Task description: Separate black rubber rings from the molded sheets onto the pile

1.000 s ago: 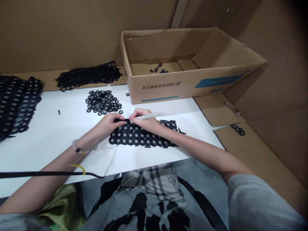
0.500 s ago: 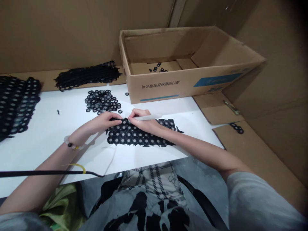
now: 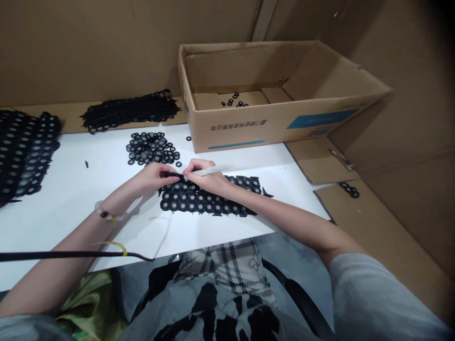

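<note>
- Left hand (image 3: 154, 176) and right hand (image 3: 206, 176) are close together, almost touching, over the top edge of a sheet of black rubber rings (image 3: 206, 201)
- The left fingers (image 3: 174, 174) pinch a narrow black strip along that edge, and the strip looks lifted slightly off the sheet
- The right hand grips a white pen-shaped tool (image 3: 213, 170) like a pen, with its tip down at the same edge, right beside the left fingers
- The sheet lies flat on a white board (image 3: 88, 189), straight in front of the person and between the forearms, with ragged bits sticking out at its right end
- A loose pile of single black rings (image 3: 151, 148) sits on the board just above the left hand, with a few strays around it
- Two heaps of black ring sheets lie further left: one on the board's left edge (image 3: 24, 151), one on cardboard behind the board (image 3: 130, 110)
- An open cardboard box (image 3: 234, 128) stands past the board's far edge, with a few black rings (image 3: 232, 100) on its bottom
- More rings (image 3: 350, 191) and a small metal tool (image 3: 341, 159) lie on cardboard sheets to the right
- A beaded bracelet (image 3: 104, 213) circles the left wrist, and a black cable (image 3: 64, 255) with yellow tape (image 3: 115, 245) crosses below the left forearm
</note>
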Tool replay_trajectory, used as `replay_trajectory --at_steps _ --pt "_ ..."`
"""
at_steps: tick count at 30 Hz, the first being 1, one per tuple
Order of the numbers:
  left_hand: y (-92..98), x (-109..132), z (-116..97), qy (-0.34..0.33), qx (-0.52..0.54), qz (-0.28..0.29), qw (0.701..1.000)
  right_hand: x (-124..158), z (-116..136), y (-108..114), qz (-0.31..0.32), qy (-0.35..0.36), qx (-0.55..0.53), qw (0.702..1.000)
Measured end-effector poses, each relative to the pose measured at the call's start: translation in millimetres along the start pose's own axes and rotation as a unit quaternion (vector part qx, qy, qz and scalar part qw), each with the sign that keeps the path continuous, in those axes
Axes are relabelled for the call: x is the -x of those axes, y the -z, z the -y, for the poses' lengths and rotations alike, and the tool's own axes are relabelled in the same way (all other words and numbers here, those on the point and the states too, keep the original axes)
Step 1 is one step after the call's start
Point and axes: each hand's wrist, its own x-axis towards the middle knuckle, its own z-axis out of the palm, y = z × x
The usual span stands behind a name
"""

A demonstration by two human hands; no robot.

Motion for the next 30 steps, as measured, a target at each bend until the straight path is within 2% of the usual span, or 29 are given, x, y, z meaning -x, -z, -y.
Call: replay_trajectory --at_steps 7,16,22,30 --pt "-0.5 -0.5 4.6 0.015 0.04 0.001 0.999 1.8 2.2 -0.1 -0.009 -0.021 -0.013 1.0" --pt "3.1 1.9 -3.7 0.035 0.038 0.012 0.999 2.6 2.3 -0.5 -0.004 -0.02 -0.008 1.0" --pt "4.9 5.8 -6.6 0.038 0.086 0.038 0.995 5.5 7.9 -0.8 0.017 -0.015 0.021 1.0" --pt "8.2 4.7 0.4 0.03 0.132 0.093 0.986 12.9 13.1 -7.3 0.009 0.009 0.041 0.999"
